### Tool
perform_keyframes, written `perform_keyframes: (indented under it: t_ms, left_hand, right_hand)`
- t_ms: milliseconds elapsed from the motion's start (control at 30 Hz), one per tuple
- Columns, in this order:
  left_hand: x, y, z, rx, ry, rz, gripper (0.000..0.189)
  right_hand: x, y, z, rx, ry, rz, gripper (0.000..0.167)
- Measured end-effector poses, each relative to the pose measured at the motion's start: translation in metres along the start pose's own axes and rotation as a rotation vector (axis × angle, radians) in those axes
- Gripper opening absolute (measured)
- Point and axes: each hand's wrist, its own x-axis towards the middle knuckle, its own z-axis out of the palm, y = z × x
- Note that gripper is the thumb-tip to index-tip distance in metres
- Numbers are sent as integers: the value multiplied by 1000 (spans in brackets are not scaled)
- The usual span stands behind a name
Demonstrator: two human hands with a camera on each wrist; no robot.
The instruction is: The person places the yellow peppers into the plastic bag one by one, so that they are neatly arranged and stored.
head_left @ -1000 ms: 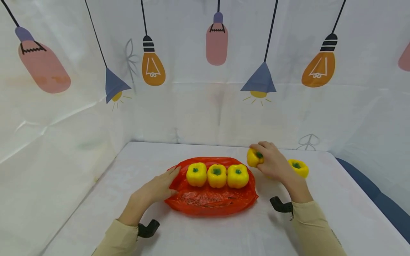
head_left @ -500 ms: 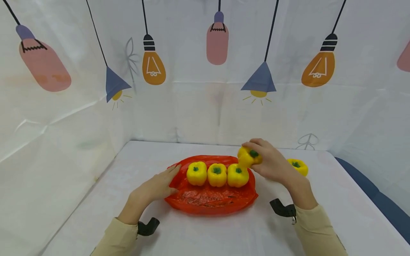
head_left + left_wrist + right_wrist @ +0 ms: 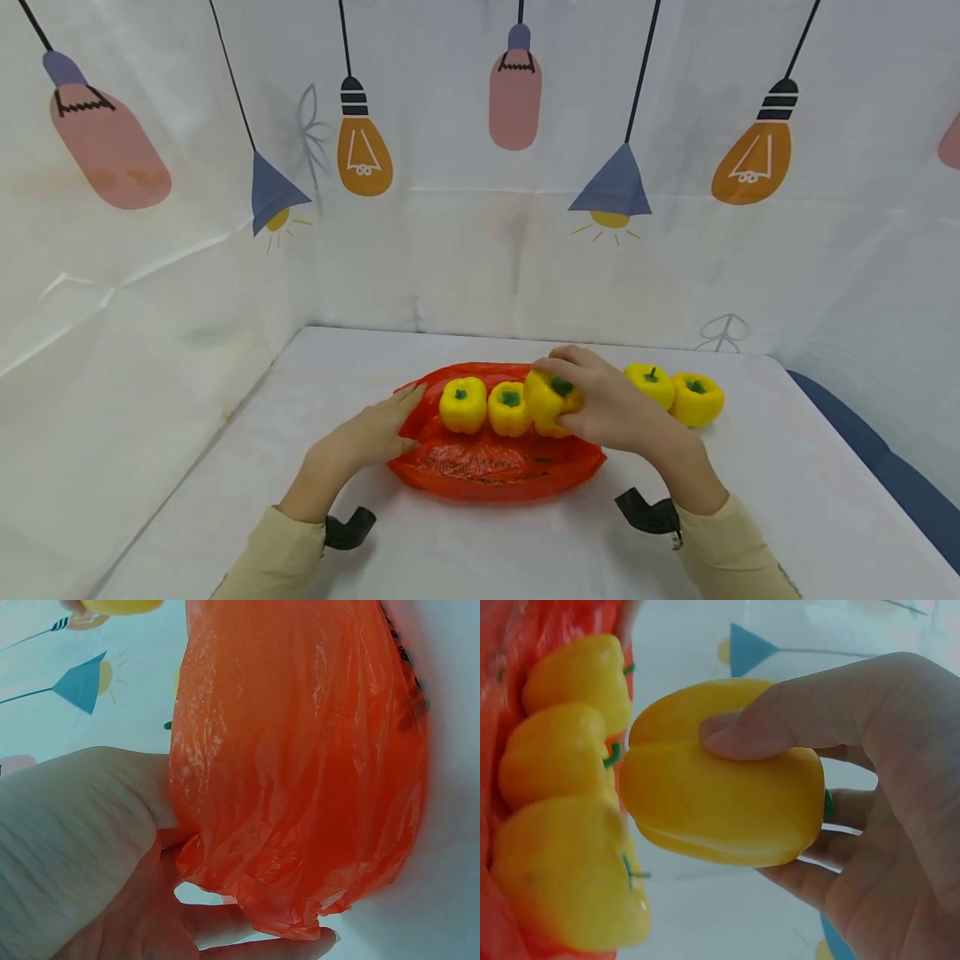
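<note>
Yellow pepper (image 3: 543,398), glossy and ribbed, gripped between thumb and fingers of the right hand (image 3: 603,404), above the red bag (image 3: 487,487). Left hand (image 3: 371,429), fingers extended, touches the bag's side. Right wrist view shows three lined-up peppers (image 3: 562,874); head view mostly hides one.

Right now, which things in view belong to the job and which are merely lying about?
Seemingly the job: pepper in the right hand; row of three peppers; red plastic touched by the left hand; probably the two peppers at right.
Just there: lamp-print sheet; white table; dark-blue object right of it.
</note>
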Motion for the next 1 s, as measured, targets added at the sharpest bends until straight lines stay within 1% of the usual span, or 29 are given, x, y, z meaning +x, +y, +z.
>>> perform_keyframes:
  t_ms: [67,200,333,400,467,567,767,900,1000]
  left_hand:
    - [0,0,1,0,-1,4,81]
    - [-1,0,1,6,0,5,81]
    - [-2,1,1,14,1,2,80]
    - [-1,2,2,13,0,2,80]
    - [0,3,1,8,-1,-9,80]
    - [0,4,1,9,-1,-6,79]
    - [0,5,2,24,8,25,77]
    - [0,4,2,13,13,13,78]
    - [1,2,2,9,15,16,78]
  right_hand:
    - [0,-7,6,-5,-20,-18,63]
    - [5,-20,21,-11,-69,-95,63]
    - [11,-32,38,3,-120,-140,61]
    - [13,-37,46,6,-144,-139,61]
    - [14,-42,54,-15,-159,-139,61]
    - [15,-48,67,-44,-175,-129,63]
    - [14,-57,88,-71,-162,-89,64]
    - [14,-60,98,-90,-161,-102,62]
    - [14,-61,104,-116,-144,-121,59]
